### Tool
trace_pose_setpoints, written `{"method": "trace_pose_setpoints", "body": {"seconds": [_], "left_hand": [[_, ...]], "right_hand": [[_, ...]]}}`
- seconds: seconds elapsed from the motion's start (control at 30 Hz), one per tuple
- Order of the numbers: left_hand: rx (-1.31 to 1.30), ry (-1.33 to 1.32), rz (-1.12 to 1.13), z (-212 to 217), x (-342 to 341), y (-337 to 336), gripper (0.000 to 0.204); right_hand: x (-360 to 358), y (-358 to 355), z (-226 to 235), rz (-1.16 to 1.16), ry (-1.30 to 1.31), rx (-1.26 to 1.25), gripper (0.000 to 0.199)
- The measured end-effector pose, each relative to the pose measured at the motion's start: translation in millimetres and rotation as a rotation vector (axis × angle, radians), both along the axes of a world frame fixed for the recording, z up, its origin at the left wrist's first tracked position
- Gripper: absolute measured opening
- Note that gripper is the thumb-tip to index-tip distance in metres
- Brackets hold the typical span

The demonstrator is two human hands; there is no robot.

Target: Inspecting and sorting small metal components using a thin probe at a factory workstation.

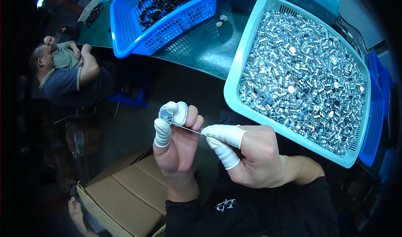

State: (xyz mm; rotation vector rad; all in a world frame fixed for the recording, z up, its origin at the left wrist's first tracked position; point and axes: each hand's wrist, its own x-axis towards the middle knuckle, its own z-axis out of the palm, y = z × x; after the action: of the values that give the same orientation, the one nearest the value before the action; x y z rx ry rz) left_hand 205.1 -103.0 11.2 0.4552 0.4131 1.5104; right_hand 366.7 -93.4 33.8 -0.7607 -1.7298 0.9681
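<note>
My left hand (175,140) is raised in the middle of the head view, with white finger cots on its thumb and two fingers. Between those covered fingertips it pinches a small shiny metal cap (166,114). My right hand (247,151) also wears white finger cots on thumb and forefinger. These close on a thin metal rod (186,128), whose far end reaches the cap; whether it enters the cap I cannot tell. To the right, a pale green plastic basket (238,105) is heaped with small shiny metal parts (301,82) like the cap.
A blue perforated basket (180,32) with black-and-yellow parts (163,4) sits on the green table (194,63). Small round pieces (222,20) lie beside it. A brown carton (130,191) stands at lower left. Two people (69,73) sit at left. Another blue basket (372,124) is far right.
</note>
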Motion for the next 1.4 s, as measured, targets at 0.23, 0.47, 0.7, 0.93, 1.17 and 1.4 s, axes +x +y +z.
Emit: {"method": "trace_pose_setpoints", "body": {"seconds": [0.23,0.47,0.7,0.93,1.17,1.4], "left_hand": [[0.012,0.016,-0.029,3,5,0,0.036],[0.027,0.186,0.058,4,10,1,0.027],[0.065,0.196,0.008,0,22,1,0.028],[0.131,0.043,0.200,13,-13,7,0.024],[0.076,0.021,0.118,12,-10,5,0.030],[0.000,0.047,0.130,18,-7,-1,0.035]], "right_hand": [[6,1,-1,-0.028,0.056,0.005,0.016],[19,4,3,-0.037,-0.008,0.005,0.017],[22,2,0,-0.024,0.025,0.004,0.022],[26,-2,-6,-0.023,0.091,0.002,0.018],[13,1,1,-0.039,0.102,0.035,0.016],[9,0,4,0.028,-0.021,0.036,0.021]]}}
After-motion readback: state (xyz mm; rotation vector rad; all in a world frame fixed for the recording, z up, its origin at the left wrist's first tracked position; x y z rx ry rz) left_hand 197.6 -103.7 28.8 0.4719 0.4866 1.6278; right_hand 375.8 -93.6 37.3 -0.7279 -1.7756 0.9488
